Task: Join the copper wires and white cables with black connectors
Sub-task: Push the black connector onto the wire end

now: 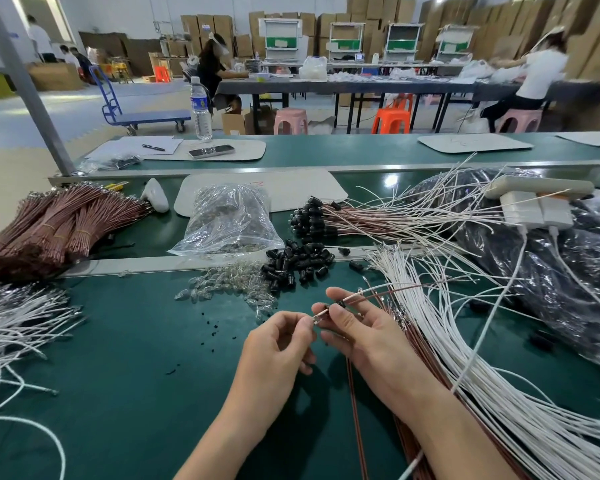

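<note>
Only view, head: one table scene, seen from above the hands.
Left hand: fingers are curled, and the metal tip of a thin held wire is pinched between thumb and forefinger.
Right hand: fingers are curled round the same wire, which is gripped at a small black connector threaded on it.
Held wire: it is raised just above the table, near its front middle, and trails off up and to the right over the white cables.
Loose connectors: a black heap is seen just beyond the hands.
White cables: a large fan is spread at the right, touching the right wrist; a second lot lies at the left edge.
Copper wires: tied bundles are stacked at far left; single strands run under the right forearm.
Joined pieces: connectors with wires attached are piled behind the heap.
Glass bulbs: these are scattered left of the heap, in front of a clear bag of more.
Black plastic sack: it is set at far right, with white plugs resting on it.
Back of table: a water bottle, a phone and a pen are placed there.
</note>
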{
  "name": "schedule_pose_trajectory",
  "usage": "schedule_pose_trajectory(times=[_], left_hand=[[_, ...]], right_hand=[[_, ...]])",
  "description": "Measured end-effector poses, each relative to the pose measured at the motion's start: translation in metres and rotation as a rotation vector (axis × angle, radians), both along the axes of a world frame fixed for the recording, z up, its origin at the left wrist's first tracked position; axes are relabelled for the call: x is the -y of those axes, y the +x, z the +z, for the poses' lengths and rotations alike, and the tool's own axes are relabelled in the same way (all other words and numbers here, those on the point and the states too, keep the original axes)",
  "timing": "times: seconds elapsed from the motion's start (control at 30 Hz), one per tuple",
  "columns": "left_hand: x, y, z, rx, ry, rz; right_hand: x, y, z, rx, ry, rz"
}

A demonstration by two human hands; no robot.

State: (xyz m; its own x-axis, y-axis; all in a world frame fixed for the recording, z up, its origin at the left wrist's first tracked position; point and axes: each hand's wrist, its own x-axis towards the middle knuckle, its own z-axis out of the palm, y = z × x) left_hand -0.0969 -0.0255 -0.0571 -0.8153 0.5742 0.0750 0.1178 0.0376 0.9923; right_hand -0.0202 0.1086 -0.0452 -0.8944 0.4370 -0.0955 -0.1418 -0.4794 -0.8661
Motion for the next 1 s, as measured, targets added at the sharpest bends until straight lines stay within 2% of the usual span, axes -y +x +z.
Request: schedule_pose_trajectory(times=[0.33,0.6,1.0], left_hand=[[0.0017,0.0017,0.0019,-0.013,-0.014,0.014],[0.0015,0.0037,0.0033,-0.059,-0.041,0.007],[0.0037,0.0056,0.0070,-0.044,-0.019,0.001]], right_hand=[[-0.0001,0.0006,-0.0007,0.014,-0.050,0.052],[0.0046,0.0018,-0.0039,0.059,0.191,-0.010],[0.0042,0.0010,-0.0013,0.002,0.119,-0.029]])
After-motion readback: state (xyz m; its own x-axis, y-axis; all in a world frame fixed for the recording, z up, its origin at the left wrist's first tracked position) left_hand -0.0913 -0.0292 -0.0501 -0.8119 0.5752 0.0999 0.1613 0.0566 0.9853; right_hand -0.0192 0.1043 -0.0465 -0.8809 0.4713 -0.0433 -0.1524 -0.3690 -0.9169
